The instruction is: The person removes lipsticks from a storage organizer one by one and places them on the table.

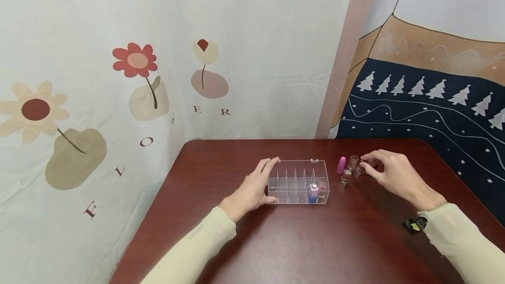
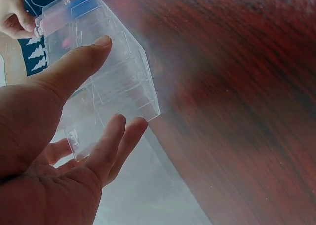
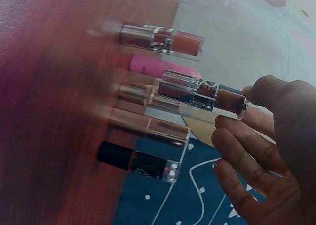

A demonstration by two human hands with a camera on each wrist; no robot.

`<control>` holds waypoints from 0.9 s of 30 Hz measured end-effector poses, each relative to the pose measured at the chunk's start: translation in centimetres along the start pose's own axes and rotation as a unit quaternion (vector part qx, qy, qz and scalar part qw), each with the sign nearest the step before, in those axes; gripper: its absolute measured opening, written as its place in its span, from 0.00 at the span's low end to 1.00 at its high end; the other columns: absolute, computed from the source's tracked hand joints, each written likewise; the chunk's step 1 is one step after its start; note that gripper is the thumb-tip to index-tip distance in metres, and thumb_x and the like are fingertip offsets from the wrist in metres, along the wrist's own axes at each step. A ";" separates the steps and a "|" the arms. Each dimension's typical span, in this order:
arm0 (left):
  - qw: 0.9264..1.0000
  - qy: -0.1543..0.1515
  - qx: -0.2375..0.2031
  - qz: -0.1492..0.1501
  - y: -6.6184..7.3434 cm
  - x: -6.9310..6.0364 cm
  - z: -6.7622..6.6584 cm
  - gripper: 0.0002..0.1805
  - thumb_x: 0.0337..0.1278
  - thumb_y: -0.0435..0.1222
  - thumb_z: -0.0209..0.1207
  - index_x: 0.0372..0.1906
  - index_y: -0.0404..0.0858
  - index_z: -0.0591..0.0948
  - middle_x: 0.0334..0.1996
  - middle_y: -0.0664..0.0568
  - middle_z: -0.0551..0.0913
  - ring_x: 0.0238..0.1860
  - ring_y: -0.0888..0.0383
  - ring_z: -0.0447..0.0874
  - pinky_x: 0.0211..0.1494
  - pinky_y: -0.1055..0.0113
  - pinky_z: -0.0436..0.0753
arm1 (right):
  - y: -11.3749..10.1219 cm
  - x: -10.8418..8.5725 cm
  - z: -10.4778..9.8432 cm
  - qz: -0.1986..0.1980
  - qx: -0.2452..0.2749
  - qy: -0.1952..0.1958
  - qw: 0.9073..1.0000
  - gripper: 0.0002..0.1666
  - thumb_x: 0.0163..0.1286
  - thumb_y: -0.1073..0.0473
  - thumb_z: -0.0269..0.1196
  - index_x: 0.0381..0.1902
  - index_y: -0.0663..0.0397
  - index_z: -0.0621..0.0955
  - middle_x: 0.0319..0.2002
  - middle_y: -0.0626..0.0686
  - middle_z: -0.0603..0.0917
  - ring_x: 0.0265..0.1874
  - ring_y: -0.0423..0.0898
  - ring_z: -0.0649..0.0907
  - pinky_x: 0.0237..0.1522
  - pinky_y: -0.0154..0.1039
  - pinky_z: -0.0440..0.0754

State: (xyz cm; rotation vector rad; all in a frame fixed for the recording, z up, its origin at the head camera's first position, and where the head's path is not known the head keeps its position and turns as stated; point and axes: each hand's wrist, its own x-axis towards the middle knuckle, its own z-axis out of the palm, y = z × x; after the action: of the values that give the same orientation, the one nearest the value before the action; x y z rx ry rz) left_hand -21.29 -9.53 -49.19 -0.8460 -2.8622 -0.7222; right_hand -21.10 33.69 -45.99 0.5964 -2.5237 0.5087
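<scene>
My left hand (image 1: 252, 186) grips the left end of a clear compartment box (image 1: 292, 202), thumb at the front and fingers toward the back. In the left wrist view the thumb lies across the clear plastic. A pink-and-blue tube (image 1: 313, 193) and a clear-capped lipstick (image 1: 322, 192) stand in the box's right-hand compartments. My right hand (image 1: 394, 174) pinches the top of another clear-capped lipstick (image 3: 202, 94) between thumb and fingers. Around it in the right wrist view stand a second clear-capped lipstick (image 3: 160, 39), a pink tube (image 3: 160, 67) and a rose-gold tube (image 3: 148, 126).
A black tube (image 3: 138, 160) with a clear end stands at the edge of the group in the right wrist view. Everything is on a dark red-brown table (image 1: 307, 240). Printed fabric (image 1: 256, 56) hangs behind the table and along its sides.
</scene>
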 end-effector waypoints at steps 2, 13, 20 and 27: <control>1.000 0.001 -0.002 -0.001 -0.1 0.0 0.0 0.69 0.50 0.37 0.93 0.93 0.40 0.61 0.86 0.35 0.68 0.49 0.44 0.95 0.64 0.36 0.95 | 0.1 -0.1 0.2 -0.003 0.003 -0.002 1.000 0.13 0.69 0.62 0.85 0.49 0.54 0.96 0.38 0.47 0.95 0.34 0.47 0.88 0.35 0.33 0.84; 1.000 -0.001 -0.004 -0.006 0.1 0.0 -0.1 0.69 0.50 0.37 0.93 0.93 0.43 0.60 0.87 0.37 0.68 0.49 0.43 0.94 0.63 0.37 0.95 | 0.5 -0.6 1.2 0.021 0.012 -0.043 0.999 0.13 0.72 0.60 0.83 0.51 0.55 0.95 0.40 0.48 0.95 0.36 0.43 0.88 0.37 0.36 0.89; 1.000 -0.003 -0.006 -0.009 0.3 0.0 -0.2 0.70 0.50 0.37 0.93 0.93 0.43 0.60 0.87 0.37 0.67 0.51 0.42 0.95 0.62 0.33 0.94 | 0.6 -0.7 1.8 0.023 0.011 -0.055 0.998 0.12 0.73 0.60 0.83 0.52 0.54 0.95 0.39 0.47 0.94 0.36 0.42 0.88 0.38 0.37 0.90; 1.000 -0.003 -0.006 -0.009 0.2 0.0 -0.1 0.69 0.51 0.37 0.93 0.93 0.42 0.60 0.88 0.36 0.67 0.56 0.40 0.95 0.63 0.31 0.93 | 0.7 -0.6 2.0 0.029 0.014 -0.069 0.997 0.13 0.73 0.60 0.83 0.53 0.54 0.95 0.39 0.48 0.95 0.37 0.44 0.90 0.40 0.40 0.92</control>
State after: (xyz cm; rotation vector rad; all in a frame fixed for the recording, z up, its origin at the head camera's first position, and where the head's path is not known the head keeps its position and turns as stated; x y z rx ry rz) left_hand -21.16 -9.48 -49.00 -0.8261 -2.8769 -0.7404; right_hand -21.70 33.56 -48.15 0.5884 -2.6748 0.5426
